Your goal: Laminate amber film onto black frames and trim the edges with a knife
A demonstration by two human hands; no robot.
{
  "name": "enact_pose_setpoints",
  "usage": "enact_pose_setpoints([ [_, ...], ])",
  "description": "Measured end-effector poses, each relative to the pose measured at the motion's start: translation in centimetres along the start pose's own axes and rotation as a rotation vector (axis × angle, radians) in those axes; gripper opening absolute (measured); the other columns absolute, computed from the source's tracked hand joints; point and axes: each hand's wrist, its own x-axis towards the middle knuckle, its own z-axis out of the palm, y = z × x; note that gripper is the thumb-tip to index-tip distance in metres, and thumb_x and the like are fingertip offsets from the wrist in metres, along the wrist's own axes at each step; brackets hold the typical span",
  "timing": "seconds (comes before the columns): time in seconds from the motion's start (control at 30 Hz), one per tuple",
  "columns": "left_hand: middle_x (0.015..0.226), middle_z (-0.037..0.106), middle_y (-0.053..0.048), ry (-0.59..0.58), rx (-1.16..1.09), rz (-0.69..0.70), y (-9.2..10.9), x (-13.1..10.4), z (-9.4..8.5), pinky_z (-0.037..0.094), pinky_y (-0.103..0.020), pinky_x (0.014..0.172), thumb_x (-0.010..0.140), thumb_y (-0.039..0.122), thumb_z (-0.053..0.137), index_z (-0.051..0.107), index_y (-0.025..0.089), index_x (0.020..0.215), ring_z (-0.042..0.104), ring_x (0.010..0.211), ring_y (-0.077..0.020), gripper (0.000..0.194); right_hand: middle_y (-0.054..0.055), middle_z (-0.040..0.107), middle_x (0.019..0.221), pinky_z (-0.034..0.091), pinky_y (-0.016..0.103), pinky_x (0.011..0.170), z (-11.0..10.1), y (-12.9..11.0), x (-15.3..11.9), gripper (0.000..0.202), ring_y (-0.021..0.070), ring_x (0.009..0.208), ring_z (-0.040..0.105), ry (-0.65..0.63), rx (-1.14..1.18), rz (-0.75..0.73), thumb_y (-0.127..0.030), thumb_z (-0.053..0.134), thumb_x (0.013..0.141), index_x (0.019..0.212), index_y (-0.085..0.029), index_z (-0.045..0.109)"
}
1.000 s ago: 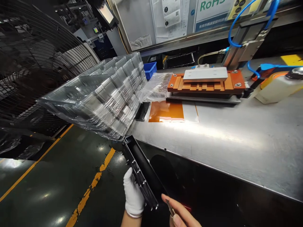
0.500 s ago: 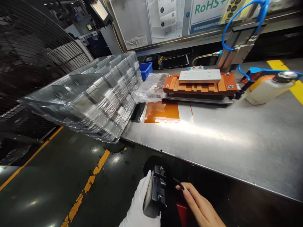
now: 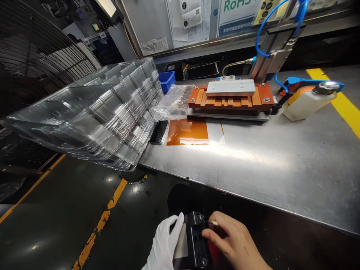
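My left hand (image 3: 164, 242), in a white glove, grips a black boxy part (image 3: 197, 240) below the bench edge. A pale grey flat panel shows on the side of the part near the glove, and round recesses run along its black face. My bare right hand (image 3: 234, 238) is closed at the part's right side, thumb and forefinger pinched on a thin dark piece (image 3: 207, 222). Most of that piece is hidden by the fingers, so I cannot tell its kind. Both hands are close together at the bottom of the view.
A metal bench (image 3: 253, 161) carries an orange fixture (image 3: 230, 102) with a pneumatic press, an amber sheet (image 3: 188, 133), a phone (image 3: 159, 132) and a plastic bottle (image 3: 309, 100). Stacked clear trays (image 3: 112, 116) overhang its left end. A blue bin (image 3: 167, 80) and a large fan (image 3: 50, 48) stand beyond.
My right hand has moved up against the black part, bringing the thin dark piece to its face. The part has turned and lowered slightly. The whole view has shifted a little.
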Motion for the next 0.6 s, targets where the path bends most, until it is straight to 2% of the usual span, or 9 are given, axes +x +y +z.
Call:
enact_pose_setpoints([
  [0.07, 0.128, 0.058, -0.009, -0.013, -0.022, 0.002, 0.4, 0.1, -0.2, 0.055, -0.038, 0.086, 0.074, 0.029, 0.062, 0.033, 0.035, 0.148, 0.060, 0.112, -0.0338, 0.080, -0.004, 0.050, 0.065, 0.036, 0.024, 0.055, -0.1, 0.0, 0.0, 0.046, 0.0120, 0.058, 0.049, 0.015, 0.007, -0.009, -0.062, 0.047, 0.092, 0.069, -0.022, 0.047],
  [0.17, 0.131, 0.056, -0.009, -0.027, -0.039, 0.003, 0.9, 0.4, -0.4, 0.055, -0.042, 0.090, 0.068, 0.033, 0.067, 0.026, 0.035, 0.151, 0.058, 0.116, -0.0375, 0.092, -0.004, 0.046, 0.061, 0.035, 0.024, 0.054, -0.2, 0.0, 0.0, 0.051, 0.0118, 0.056, 0.047, -0.054, 0.053, 0.036, -0.062, 0.044, 0.093, 0.062, -0.021, 0.038],
  [0.27, 0.130, 0.057, -0.008, -0.035, -0.049, -0.005, 1.4, 0.7, -0.5, 0.055, -0.042, 0.091, 0.069, 0.031, 0.066, 0.022, 0.037, 0.151, 0.059, 0.115, -0.0371, 0.093, -0.003, 0.053, 0.071, 0.040, 0.024, 0.060, -0.4, -0.1, -0.3, 0.043, 0.0134, 0.065, 0.053, -0.109, 0.190, 0.078, -0.056, 0.036, 0.098, 0.073, -0.023, 0.048],
  [0.33, 0.131, 0.057, -0.009, -0.044, -0.059, -0.009, 1.7, 1.0, -0.5, 0.055, -0.042, 0.091, 0.068, 0.031, 0.066, 0.022, 0.037, 0.151, 0.058, 0.116, -0.0377, 0.094, -0.002, 0.054, 0.074, 0.042, 0.025, 0.063, -0.5, -0.1, -0.5, 0.041, 0.0141, 0.068, 0.054, -0.077, 0.201, 0.082, -0.051, 0.031, 0.100, 0.078, -0.024, 0.051],
  [0.47, 0.130, 0.057, -0.009, -0.060, -0.083, -0.017, 2.1, 1.3, -0.8, 0.055, -0.043, 0.090, 0.065, 0.030, 0.066, 0.022, 0.036, 0.151, 0.059, 0.115, -0.0381, 0.097, -0.002, 0.052, 0.070, 0.042, 0.026, 0.062, -0.5, 0.0, -0.9, 0.041, 0.0144, 0.065, 0.053, -0.042, 0.137, 0.032, -0.048, 0.032, 0.101, 0.072, -0.024, 0.047],
  [0.6, 0.132, 0.056, -0.009, -0.066, -0.102, -0.018, 2.2, 1.4, -0.9, 0.055, -0.044, 0.091, 0.061, 0.030, 0.067, 0.022, 0.035, 0.152, 0.058, 0.115, -0.0383, 0.101, -0.002, 0.057, 0.077, 0.045, 0.026, 0.069, -0.3, 0.1, -0.9, 0.038, 0.0145, 0.071, 0.057, -0.025, 0.172, 0.034, -0.044, 0.027, 0.103, 0.082, -0.025, 0.054],
])
